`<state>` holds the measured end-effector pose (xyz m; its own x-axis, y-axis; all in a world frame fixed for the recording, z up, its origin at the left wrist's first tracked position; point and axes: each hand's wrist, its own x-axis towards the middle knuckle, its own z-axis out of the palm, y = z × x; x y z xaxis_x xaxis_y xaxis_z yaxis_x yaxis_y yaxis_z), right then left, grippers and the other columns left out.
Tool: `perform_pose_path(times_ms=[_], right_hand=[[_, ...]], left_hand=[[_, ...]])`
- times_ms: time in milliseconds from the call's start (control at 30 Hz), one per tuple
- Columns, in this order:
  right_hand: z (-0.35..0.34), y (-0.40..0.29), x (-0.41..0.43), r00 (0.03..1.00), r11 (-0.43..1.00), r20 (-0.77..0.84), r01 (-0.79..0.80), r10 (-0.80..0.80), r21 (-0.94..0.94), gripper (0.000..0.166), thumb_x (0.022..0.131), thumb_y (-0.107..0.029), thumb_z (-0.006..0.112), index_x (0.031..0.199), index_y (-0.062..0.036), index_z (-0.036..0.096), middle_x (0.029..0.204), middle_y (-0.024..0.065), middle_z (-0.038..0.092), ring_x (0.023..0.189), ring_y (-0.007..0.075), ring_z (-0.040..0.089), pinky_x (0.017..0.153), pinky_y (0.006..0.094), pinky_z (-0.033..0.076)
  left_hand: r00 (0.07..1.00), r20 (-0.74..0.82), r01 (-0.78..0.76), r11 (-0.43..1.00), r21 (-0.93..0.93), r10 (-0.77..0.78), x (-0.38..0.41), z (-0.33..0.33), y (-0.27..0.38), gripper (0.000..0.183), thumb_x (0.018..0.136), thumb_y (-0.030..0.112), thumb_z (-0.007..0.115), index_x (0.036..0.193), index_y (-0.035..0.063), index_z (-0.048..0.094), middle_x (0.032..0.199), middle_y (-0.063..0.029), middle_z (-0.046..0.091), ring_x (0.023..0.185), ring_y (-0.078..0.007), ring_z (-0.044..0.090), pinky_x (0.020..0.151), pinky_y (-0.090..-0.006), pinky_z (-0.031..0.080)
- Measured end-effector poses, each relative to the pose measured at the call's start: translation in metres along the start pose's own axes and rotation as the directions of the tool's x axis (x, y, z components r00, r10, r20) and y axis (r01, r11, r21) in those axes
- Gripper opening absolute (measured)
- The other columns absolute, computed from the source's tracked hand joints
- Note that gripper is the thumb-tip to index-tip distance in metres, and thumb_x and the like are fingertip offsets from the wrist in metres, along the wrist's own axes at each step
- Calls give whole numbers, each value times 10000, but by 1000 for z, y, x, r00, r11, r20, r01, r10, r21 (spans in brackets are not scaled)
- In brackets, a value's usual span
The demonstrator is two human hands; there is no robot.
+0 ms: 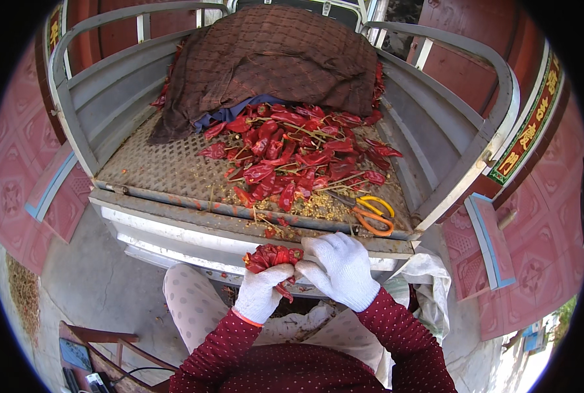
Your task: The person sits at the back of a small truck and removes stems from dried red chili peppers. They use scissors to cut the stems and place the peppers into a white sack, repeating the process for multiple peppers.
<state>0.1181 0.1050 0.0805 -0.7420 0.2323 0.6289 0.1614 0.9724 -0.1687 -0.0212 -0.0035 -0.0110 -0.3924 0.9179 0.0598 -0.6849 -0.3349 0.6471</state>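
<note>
My left hand (261, 291), in a white knit glove, is closed around a bunch of dried red chili peppers (272, 257). One pepper end hangs below the thumb. My right hand (343, 270), gloved the same way, is beside the bunch's right end. Its thumb and forefinger are spread apart; whether they touch the peppers is hard to see. Beyond both hands, a heap of red chili peppers (301, 152) with dry stems lies on the metal cargo bed (174, 159). Scissors (374, 213) with one yellow and one orange handle loop rest near the bed's right edge.
A brown checked cloth (277, 64) covers a large mound at the back of the bed. Grey side panels (434, 123) flank it. Yellow seeds (321, 206) litter its front. A whitish sack (427, 285) hangs at the right. A wooden chair (105, 339) stands at lower left.
</note>
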Motion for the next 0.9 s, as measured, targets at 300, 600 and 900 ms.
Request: perform_pose_path(times_ms=[300, 600, 900], right_hand=[[-12, 9, 12, 942, 969, 296, 206, -158, -138, 201, 832, -302, 684, 865, -107, 642, 773, 73, 608, 714, 269, 628, 600, 408, 501], [-43, 54, -6, 976, 970, 216, 12, 42, -242, 259, 822, -268, 703, 1011, -104, 636, 885, 104, 642, 819, 299, 641, 717, 423, 525], [-71, 133, 2, 754, 853, 464, -241, 465, -462, 381, 791, -241, 702, 1122, -64, 634, 949, 182, 698, 901, 367, 685, 789, 470, 546]], left_hand=[[988, -144, 2, 923, 386, 58, -8, 28, 10, 311, 834, 9, 662, 1144, -11, 639, 900, -49, 675, 781, -118, 633, 569, -240, 515], [978, -8, 201, 933, 298, -208, -6, 6, -4, 250, 871, 123, 701, 1086, 1, 672, 937, -63, 704, 788, -160, 664, 615, -294, 561], [975, 89, 213, 973, -88, -205, -3, 16, -12, 137, 882, 7, 624, 1010, -40, 641, 923, -116, 652, 817, -207, 613, 744, -343, 500]])
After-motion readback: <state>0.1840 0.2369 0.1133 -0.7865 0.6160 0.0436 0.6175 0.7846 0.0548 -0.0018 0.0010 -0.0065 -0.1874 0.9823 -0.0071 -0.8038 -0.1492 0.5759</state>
